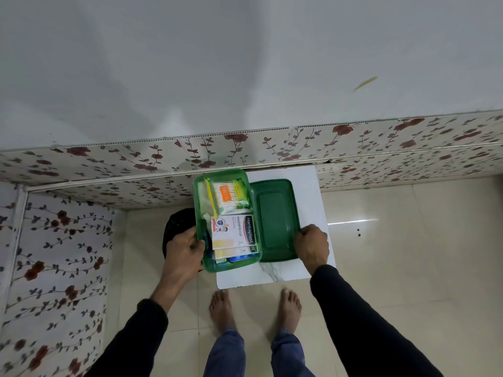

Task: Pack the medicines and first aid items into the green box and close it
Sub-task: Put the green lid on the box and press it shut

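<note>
The green box [200, 202] stands open on a small white table [313, 202], hanging over its left edge. Inside lie a pack of cotton buds [231, 195], two white Hansaplast plaster boxes [231, 231], a yellow strip and something blue near the front. My left hand [186, 247] grips the box's near left wall. The dark green lid [275, 219] lies flat on the table right of the box, and my right hand [311, 244] is closed on its near right corner.
A black bag [178, 224] sits on the tiled floor left of the table, partly under the box. Floral wall panels run behind and to the left. My bare feet [255, 308] stand just before the table's front edge.
</note>
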